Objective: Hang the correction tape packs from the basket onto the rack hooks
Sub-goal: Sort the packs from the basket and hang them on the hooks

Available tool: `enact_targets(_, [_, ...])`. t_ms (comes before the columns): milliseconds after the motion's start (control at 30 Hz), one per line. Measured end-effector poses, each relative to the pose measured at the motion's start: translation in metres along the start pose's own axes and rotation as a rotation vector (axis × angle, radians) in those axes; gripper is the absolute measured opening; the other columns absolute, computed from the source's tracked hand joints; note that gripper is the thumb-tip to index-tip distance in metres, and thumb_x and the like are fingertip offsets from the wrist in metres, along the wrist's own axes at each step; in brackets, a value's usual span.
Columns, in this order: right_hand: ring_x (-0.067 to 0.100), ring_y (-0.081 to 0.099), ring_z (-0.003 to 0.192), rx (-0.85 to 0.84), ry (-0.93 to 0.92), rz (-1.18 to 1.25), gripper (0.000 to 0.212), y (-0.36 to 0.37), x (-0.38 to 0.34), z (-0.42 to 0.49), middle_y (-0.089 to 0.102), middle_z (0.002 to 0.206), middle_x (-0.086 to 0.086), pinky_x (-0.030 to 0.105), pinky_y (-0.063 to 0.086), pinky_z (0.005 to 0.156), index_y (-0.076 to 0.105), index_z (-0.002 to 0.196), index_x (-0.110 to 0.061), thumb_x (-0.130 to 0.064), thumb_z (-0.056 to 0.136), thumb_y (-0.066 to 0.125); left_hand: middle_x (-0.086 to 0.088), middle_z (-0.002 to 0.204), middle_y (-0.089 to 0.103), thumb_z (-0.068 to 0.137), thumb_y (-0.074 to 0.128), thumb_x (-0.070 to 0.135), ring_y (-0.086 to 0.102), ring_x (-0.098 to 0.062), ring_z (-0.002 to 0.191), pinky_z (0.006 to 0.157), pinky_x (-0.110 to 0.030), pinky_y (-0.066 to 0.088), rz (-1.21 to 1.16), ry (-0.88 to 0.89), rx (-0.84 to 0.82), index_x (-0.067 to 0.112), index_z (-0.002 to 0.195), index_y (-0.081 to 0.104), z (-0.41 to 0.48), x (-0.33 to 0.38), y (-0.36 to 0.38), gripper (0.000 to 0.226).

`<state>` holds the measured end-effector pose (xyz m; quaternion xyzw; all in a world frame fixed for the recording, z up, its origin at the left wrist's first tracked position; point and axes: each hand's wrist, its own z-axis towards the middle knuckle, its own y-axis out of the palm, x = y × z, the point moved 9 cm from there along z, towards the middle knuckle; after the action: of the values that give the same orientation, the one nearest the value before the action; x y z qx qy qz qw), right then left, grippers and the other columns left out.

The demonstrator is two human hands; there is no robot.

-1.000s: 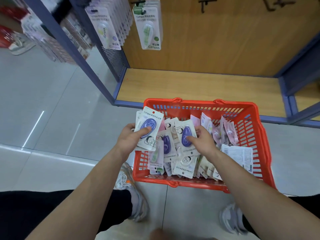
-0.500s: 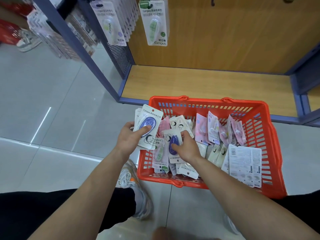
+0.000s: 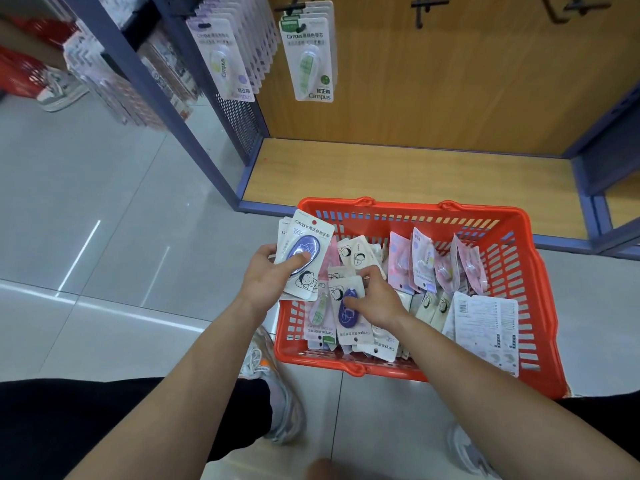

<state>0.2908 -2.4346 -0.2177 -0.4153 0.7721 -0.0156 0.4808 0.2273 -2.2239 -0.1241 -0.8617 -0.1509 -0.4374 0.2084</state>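
Floor tiles [image 3: 104, 202] carry the basket [image 3: 519, 237] below the rack hooks [image 3: 420, 8]; left hand [image 3: 266, 275] grips a stack [image 3: 308, 247] under its thumb, right hand [image 3: 377, 299] pinches a purple pack [image 3: 348, 313] beneath its fingertips in the basket, and adding it may fan the stack loose, dropping packs.

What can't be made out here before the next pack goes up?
Head view only:
- Stack in left hand: count hidden behind front purple pack.
- Rack hooks: cut off by top edge.
- Basket lower packs: buried under upper ones; right hand covers some.
- Back label print: too small.
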Motion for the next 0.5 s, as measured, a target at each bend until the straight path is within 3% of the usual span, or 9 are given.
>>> enact_targets(167, [0.021, 0.062, 0.099, 0.029, 0.000, 0.026, 0.071, 0.010, -0.004, 0.008, 0.060, 0.124, -0.001, 0.041, 0.054, 0.092, 0.040, 0.137, -0.019, -0.024, 0.082, 0.085, -0.006, 0.108, 0.075, 0.084, 0.084, 0.028, 0.076, -0.013, 0.074, 0.055, -0.019, 0.055, 0.052, 0.000, 0.031, 0.012, 0.123, 0.059, 0.000, -0.006, -0.010, 0.049])
enact_targets(233, [0.022, 0.062, 0.102, 0.020, -0.003, 0.037, 0.069, 0.003, -0.005, 0.010, 0.058, 0.131, 0.002, 0.038, 0.054, 0.090, 0.042, 0.137, -0.021, -0.025, 0.083, 0.084, -0.007, 0.107, 0.075, 0.084, 0.084, 0.028, 0.076, -0.012, 0.072, 0.053, -0.018, 0.054, 0.044, -0.011, 0.043, 0.012, 0.123, 0.059, 0.003, -0.006, -0.014, 0.049])
enact_targets(367, [0.011, 0.064, 0.086, 0.043, -0.010, 0.136, 0.057, -0.037, -0.015, 0.006, 0.059, 0.109, -0.009, 0.026, 0.050, 0.067, 0.048, 0.129, -0.026, -0.023, 0.084, 0.082, -0.007, 0.105, 0.076, 0.084, 0.084, 0.029, 0.077, -0.014, 0.072, 0.055, -0.021, 0.055, 0.032, -0.024, 0.019, 0.012, 0.121, 0.060, 0.004, 0.000, -0.009, 0.048])
enact_targets(433, [0.010, 0.067, 0.091, 0.071, -0.025, 0.208, 0.048, -0.066, -0.023, 0.001, 0.067, 0.111, -0.005, 0.020, 0.051, 0.071, 0.054, 0.121, -0.024, -0.018, 0.083, 0.084, -0.008, 0.104, 0.078, 0.084, 0.084, 0.027, 0.077, -0.016, 0.073, 0.058, -0.024, 0.057, -0.019, -0.031, -0.012, 0.010, 0.122, 0.061, 0.002, 0.005, 0.000, 0.048])
enact_targets(500, [0.014, 0.072, 0.096, 0.081, -0.034, 0.271, 0.044, -0.095, -0.032, -0.008, 0.071, 0.113, -0.002, 0.026, 0.057, 0.080, 0.059, 0.117, -0.023, -0.017, 0.082, 0.085, -0.010, 0.101, 0.079, 0.084, 0.084, 0.027, 0.078, -0.023, 0.079, 0.066, -0.032, 0.060, -0.088, -0.065, -0.066, 0.008, 0.124, 0.060, -0.003, 0.009, 0.011, 0.050])
